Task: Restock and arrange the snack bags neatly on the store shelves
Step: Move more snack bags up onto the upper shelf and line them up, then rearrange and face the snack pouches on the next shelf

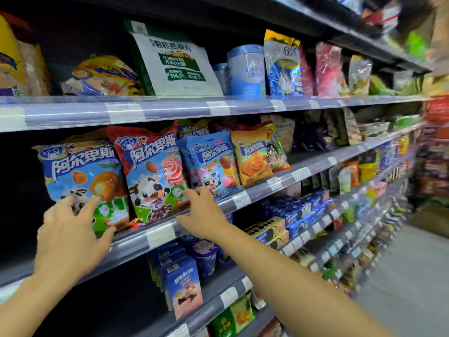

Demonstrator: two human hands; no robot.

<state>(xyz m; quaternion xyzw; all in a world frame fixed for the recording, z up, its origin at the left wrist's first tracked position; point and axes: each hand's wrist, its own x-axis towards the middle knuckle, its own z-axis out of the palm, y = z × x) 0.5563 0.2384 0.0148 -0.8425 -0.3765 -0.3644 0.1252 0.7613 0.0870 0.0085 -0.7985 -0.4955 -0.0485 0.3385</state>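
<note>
Several candy bags stand in a row on the middle shelf (136,239). At the left is a blue bag with orange candies (82,171); my left hand (70,234) lies spread against its lower front, fingers apart. Beside it stands a red and blue bag with a cow and a lollipop (153,176). My right hand (201,215) reaches to that bag's lower right corner, fingertips touching it, fingers apart. Further right stand a smaller blue bag (213,164) and an orange bag (252,156).
The shelf above holds a white and green oat bag (175,62), a yellow bag lying down (104,76) and a blue tin (245,71). Below are blue boxes (179,278) and biscuit packs (286,215). The aisle floor (408,276) runs along the right.
</note>
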